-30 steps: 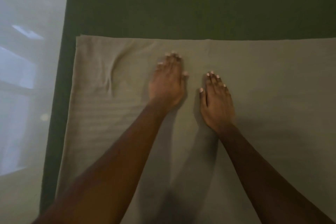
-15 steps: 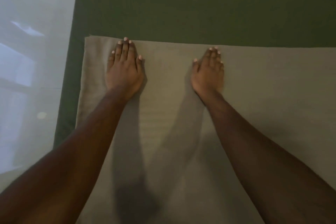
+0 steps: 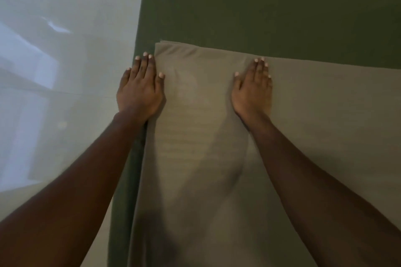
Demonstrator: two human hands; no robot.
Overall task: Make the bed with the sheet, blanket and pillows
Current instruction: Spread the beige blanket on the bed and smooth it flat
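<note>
Taupe fabric blanket is spread over the dark green bed sheet. Left hand, at its left edge, and right hand are pressed flat with nothing grasped, evidently for smoothing.

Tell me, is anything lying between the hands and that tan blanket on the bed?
Nothing visible. The right hand lies flat on the tan blanket, and the left hand lies flat at its left edge, partly over the green sheet.
</note>
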